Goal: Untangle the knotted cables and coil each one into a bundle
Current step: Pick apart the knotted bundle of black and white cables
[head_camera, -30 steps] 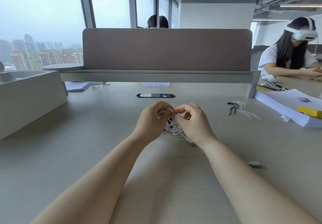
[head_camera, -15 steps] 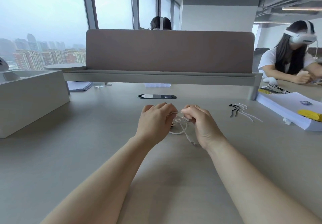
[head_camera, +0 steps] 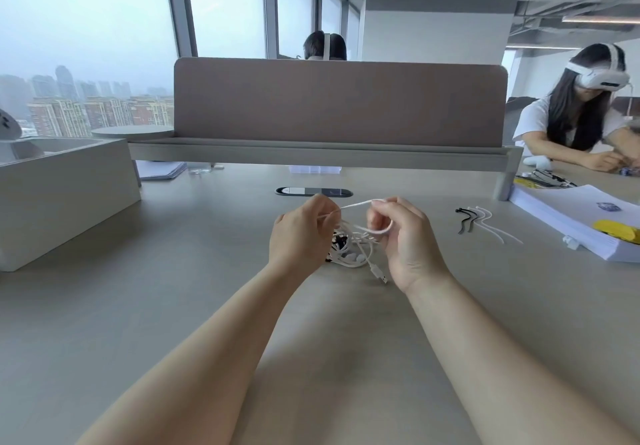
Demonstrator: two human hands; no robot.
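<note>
A tangle of white cables (head_camera: 351,252) with a small black part inside lies on the grey desk (head_camera: 173,306) between my hands. My left hand (head_camera: 303,237) pinches a white strand at the left of the knot. My right hand (head_camera: 407,240) pinches the same strand higher up, and a loop of it curls under those fingers. The strand runs taut between the two hands. A white USB plug (head_camera: 379,273) hangs out of the tangle by my right wrist.
Loose black and white cable ties (head_camera: 481,221) lie to the right. A stack of white paper (head_camera: 581,223) with a yellow object sits at the far right. A grey box (head_camera: 65,195) stands left. A desk divider (head_camera: 339,105) is ahead; a person sits at the right.
My hands have drawn apart and lifted a white strand out of the tangle, stretching it between them. A loop now hangs from my right fingers and the plug has come into view.
</note>
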